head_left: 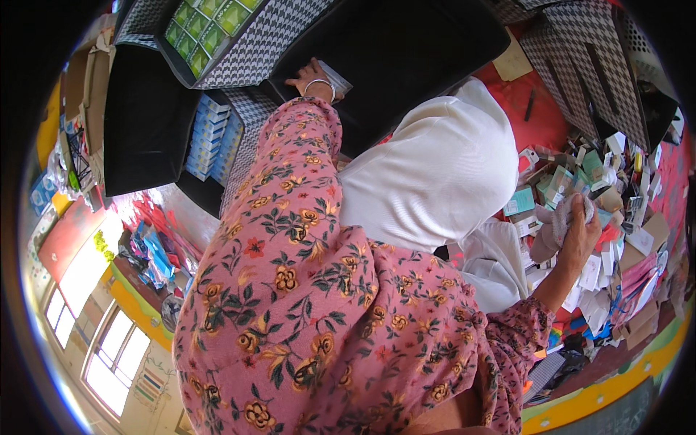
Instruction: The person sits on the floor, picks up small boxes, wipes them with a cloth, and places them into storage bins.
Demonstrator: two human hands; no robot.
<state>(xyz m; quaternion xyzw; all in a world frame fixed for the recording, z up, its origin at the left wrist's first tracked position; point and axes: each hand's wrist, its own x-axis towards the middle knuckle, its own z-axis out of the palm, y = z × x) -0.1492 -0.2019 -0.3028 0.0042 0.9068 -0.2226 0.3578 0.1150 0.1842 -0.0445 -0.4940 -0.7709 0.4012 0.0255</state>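
Note:
My left hand point(312, 78), with a pale bangle at its wrist, reaches to the edge of a large black-lined box point(406, 58). Its fingers are spread, and it touches a flat, clear-looking packet point(336, 78) against the dark lining. On the right, my right hand point(582, 235) is closed around a bunched grey knitted cloth point(558, 223), above a heap of small cartons point(594, 181). A white cloth point(435, 170) drapes between my arms and hides part of what lies below.
Houndstooth-patterned boxes stand at the far left, one holding green packs point(210, 29), another blue-and-white packs point(210, 141). Another houndstooth box point(580, 65) leans at the far right, beside a red surface point(518, 116). Blue and red wrappings point(152, 254) lie at left.

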